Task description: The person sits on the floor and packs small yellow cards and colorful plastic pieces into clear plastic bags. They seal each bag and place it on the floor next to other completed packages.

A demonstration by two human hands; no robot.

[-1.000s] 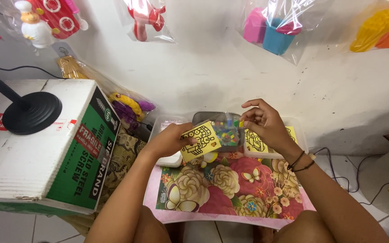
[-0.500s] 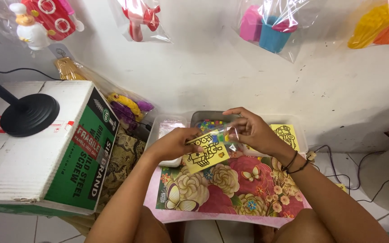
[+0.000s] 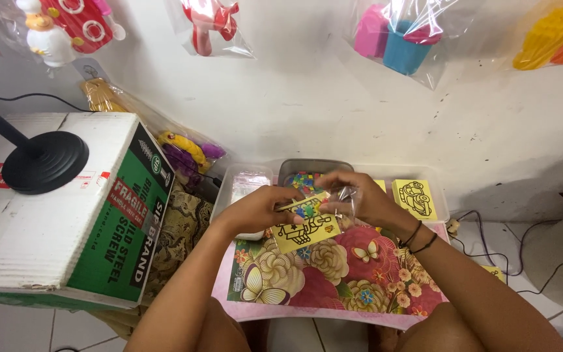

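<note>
Head view: at frame centre, the left hand (image 3: 259, 210) pinches the left edge of a small yellow card (image 3: 305, 228) printed with a black outline figure, fingers closed on it. The right hand (image 3: 360, 199) is closed on a small clear plastic sleeve (image 3: 345, 195) held at the card's upper edge, touching it. The card hangs tilted just above a floral-patterned board (image 3: 333, 274) in the lower centre. Behind the hands stands a shallow translucent tray (image 3: 438, 195); a second yellow card (image 3: 414, 197) lies in its right part, and a dark container of coloured pieces (image 3: 304, 177) sits in its middle. A white and green cardboard box (image 3: 86, 208) fills the left of the frame, bearing a black round stand base (image 3: 45, 161). The step in hand appears to be sleeving the card. The next move likely calls for aligning the sleeve's mouth with the card's edge, holding both flat.
</note>
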